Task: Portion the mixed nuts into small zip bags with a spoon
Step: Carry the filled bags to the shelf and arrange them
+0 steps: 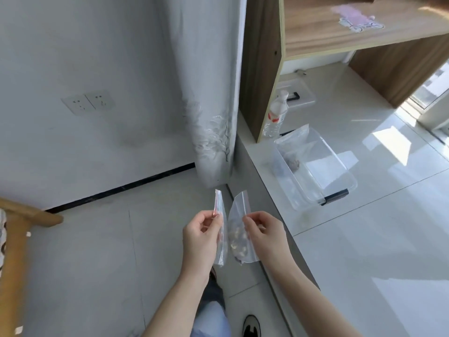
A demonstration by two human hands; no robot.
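Bare forearms, light-blue trousers [211,322], black-and-white shoe [252,326]

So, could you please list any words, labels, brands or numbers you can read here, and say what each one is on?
None can be read.
Clear plastic water bottle beside the wooden shelf unit: red and white label, too blurred to read.
Pink and white sticker on the shelf board: any lettering is illegible.
Small clear zip bags, pinched by left hand and right hand: red strip only, no print visible.
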